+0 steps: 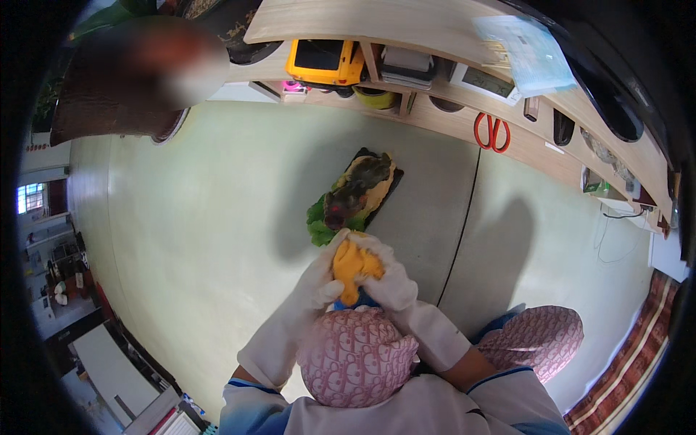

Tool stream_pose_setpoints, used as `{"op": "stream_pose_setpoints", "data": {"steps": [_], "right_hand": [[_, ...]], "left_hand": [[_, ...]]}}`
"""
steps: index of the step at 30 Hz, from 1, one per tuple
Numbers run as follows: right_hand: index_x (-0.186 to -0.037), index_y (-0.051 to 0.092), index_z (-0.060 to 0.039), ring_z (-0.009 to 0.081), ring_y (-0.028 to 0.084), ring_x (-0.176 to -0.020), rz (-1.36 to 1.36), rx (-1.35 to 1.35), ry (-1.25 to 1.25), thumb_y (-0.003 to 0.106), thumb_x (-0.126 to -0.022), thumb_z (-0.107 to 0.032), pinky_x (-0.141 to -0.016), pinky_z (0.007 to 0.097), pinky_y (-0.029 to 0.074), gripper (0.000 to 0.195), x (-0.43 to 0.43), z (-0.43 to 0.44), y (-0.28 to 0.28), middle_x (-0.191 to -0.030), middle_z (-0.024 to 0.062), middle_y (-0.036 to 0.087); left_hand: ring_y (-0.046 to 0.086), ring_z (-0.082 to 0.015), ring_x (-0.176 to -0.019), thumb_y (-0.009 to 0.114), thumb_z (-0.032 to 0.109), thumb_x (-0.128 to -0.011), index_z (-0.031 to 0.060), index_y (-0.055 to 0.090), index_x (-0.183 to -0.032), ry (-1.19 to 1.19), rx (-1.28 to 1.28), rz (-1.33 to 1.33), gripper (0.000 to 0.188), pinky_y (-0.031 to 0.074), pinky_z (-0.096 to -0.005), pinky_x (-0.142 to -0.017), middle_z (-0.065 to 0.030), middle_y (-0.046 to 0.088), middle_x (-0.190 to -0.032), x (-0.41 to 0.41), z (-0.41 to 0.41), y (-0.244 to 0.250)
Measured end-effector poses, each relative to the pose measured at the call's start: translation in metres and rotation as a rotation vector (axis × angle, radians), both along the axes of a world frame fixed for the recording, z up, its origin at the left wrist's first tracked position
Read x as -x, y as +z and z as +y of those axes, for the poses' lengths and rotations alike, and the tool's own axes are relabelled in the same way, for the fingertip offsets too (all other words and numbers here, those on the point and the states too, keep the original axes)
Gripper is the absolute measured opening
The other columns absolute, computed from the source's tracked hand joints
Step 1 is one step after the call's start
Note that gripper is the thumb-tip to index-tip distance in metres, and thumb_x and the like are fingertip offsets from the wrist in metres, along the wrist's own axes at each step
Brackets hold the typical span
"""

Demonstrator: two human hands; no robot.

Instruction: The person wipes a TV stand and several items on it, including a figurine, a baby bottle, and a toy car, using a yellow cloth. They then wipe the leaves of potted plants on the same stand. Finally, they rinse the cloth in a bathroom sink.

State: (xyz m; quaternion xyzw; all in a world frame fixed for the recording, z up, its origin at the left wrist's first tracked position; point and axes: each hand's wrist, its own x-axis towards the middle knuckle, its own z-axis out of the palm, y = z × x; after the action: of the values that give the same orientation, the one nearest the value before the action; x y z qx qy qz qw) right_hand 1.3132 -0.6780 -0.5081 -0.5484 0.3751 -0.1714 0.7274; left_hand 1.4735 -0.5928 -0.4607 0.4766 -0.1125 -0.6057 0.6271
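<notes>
Both my hands wear long white gloves and meet in front of my knee. Bunched between them is an orange-yellow cloth [350, 269], with my left hand [326, 285] on one side and my right hand [394, 277] on the other. Just beyond my fingertips an ornament [361, 187] rests on the floor, dark on top with yellowish sides, a reddish patch and a green leaf-shaped end [319, 222]. A black base [387, 196] shows along its right edge. The gloves hide part of the cloth, and whether my fingers touch the ornament is hard to tell.
A wooden shelf unit [380, 19] runs along the far side, holding a yellow toy vehicle [321, 62] and red-handled scissors [492, 132]. A dark brown stool-like piece [109, 117] stands at far left. A striped curtain [625, 375] hangs at right.
</notes>
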Motion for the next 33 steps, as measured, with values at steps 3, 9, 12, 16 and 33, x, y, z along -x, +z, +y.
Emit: {"op": "stream_pose_setpoints", "data": {"steps": [3,9,12,16,33], "right_hand": [[-0.148,0.055,-0.0073,0.0256,0.060,-0.130,-0.183,-0.332,-0.355,0.074,-0.090,0.002,-0.110,0.0379,0.050,0.062,-0.003,-0.031,0.019,-0.138,0.0152,0.063],[-0.138,0.063,-0.0095,0.0381,0.062,-0.123,-0.045,0.614,0.069,0.076,-0.086,-0.006,-0.104,0.0418,0.053,0.054,-0.044,-0.102,0.078,-0.130,0.0200,0.065],[-0.120,0.070,-0.0025,0.0428,0.066,-0.108,0.030,0.771,0.188,0.075,-0.090,-0.023,-0.097,0.0489,0.055,0.037,-0.079,-0.111,0.072,-0.124,0.0216,0.068],[-0.116,0.072,0.0001,0.0401,0.070,-0.103,0.234,0.693,-0.147,0.078,-0.089,-0.017,-0.095,0.0458,0.057,0.032,-0.082,-0.142,0.042,-0.113,0.0231,0.072],[-0.136,0.067,-0.0123,0.0359,0.062,-0.125,0.649,0.444,0.558,0.068,-0.094,-0.037,-0.107,0.0438,0.048,0.049,-0.141,-0.210,0.043,-0.132,0.0174,0.067]], "left_hand": [[0.057,-0.0246,-0.132,0.077,0.029,-0.096,0.0018,0.050,-0.151,-0.233,-0.259,-0.281,0.067,0.043,-0.0393,-0.114,-0.0167,0.059,-0.146,-0.025,-0.023,0.048],[0.056,-0.0285,-0.136,0.079,0.013,-0.087,0.0000,0.045,-0.152,-0.137,-0.229,-0.969,0.075,0.047,-0.0373,-0.112,-0.0176,0.056,-0.148,-0.035,-0.066,0.016],[0.060,-0.0304,-0.130,0.084,0.016,-0.083,0.0014,0.052,-0.145,0.084,-0.189,-0.509,0.071,0.049,-0.0396,-0.110,-0.0178,0.063,-0.136,-0.030,-0.070,-0.023],[0.066,-0.0289,-0.120,0.083,0.017,-0.086,0.0019,0.059,-0.138,-0.078,-0.180,-1.171,0.059,0.052,-0.0394,-0.106,-0.0150,0.068,-0.127,-0.027,-0.090,-0.007],[0.072,-0.0290,-0.106,0.083,0.013,-0.085,-0.0014,0.063,-0.132,-0.079,-0.112,-0.980,0.053,0.055,-0.0377,-0.095,-0.0172,0.074,-0.112,-0.030,-0.098,-0.014]]}}
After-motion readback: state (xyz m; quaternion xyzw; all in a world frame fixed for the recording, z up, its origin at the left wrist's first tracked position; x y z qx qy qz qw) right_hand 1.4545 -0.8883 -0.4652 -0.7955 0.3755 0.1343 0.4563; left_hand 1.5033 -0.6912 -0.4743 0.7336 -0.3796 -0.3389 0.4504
